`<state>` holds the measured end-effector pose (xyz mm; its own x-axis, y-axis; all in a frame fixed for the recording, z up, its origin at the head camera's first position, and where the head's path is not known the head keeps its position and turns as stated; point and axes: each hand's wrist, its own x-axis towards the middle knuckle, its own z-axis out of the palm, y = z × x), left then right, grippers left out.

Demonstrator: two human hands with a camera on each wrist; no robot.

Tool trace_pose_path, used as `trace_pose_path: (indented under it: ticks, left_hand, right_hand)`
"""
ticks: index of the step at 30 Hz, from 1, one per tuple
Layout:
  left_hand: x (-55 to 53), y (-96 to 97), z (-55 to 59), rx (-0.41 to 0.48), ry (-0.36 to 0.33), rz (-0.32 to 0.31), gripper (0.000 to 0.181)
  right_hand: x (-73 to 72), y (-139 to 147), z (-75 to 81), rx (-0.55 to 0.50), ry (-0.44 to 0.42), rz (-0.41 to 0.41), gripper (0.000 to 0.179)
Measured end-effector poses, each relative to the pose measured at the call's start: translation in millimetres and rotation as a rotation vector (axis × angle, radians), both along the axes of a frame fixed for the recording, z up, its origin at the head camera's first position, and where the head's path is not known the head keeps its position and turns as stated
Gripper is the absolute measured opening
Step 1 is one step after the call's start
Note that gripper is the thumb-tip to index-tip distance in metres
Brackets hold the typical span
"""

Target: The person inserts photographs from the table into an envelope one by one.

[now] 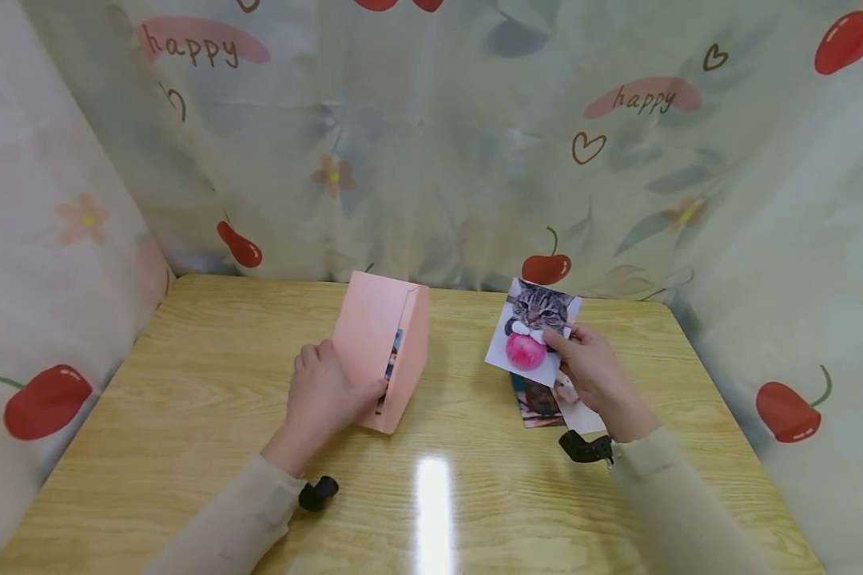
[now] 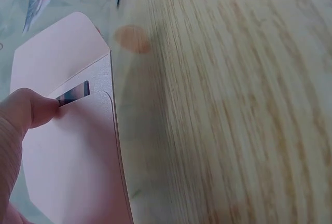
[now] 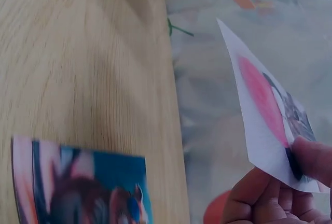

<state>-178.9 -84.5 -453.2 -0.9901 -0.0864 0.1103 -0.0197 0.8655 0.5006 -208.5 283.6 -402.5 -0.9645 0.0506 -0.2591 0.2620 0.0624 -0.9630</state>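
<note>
My left hand (image 1: 325, 393) grips a pink envelope (image 1: 371, 331) above the left-middle of the table, thumb at its opening. The envelope's flap (image 2: 61, 47) stands lifted, and part of a picture card (image 2: 74, 94) shows inside the slot. In my right hand (image 1: 598, 371) a cat photo card (image 1: 535, 329) is pinched between thumb and fingers; it shows a tabby cat with a pink pompom. Under that hand, on the table, lie a dark picture card (image 3: 85, 187) and a pale card (image 1: 578, 407) that overlaps it, both partly covered.
The wooden table (image 1: 208, 383) carries a bright light reflection near its front. A patterned curtain (image 1: 417, 144) with cherries and "happy" lettering stands behind the table and along both sides. Black wrist devices (image 1: 319, 493) sit at both cuffs.
</note>
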Motion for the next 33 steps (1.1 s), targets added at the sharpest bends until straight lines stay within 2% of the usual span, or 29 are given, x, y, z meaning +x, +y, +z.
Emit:
trace_pose_path:
  ticks: [7,14,20,25,33]
  left_hand:
    - [-0.2,1.2,-1.8,-0.061,0.045,0.002,0.097]
    - [-1.3,5.1,-2.3,-0.091,0.062,-0.012,0.097]
    - [-0.2,9.8,0.3,-0.122,0.073,-0.020,0.097]
    - [1.3,11.9,2.2,-0.144,0.065,-0.014,0.099]
    - [3.2,13.2,1.9,-0.147,0.073,-0.023,0.100]
  right_hand:
    - [-5.3,-28.2,-5.3,-0.060,0.050,0.024,0.052]
    - [-4.0,-51.0,-5.1,-0.061,0.048,-0.005,0.044]
    - [-2.6,-77.9,-4.9,-0.100,0.091,-0.016,0.045]
    - [-0.3,-101.1,-8.8,-0.027,0.152,-0.028,0.040]
    - [4.8,-123.9,-23.8,0.163,0.371,-0.092,0.026]
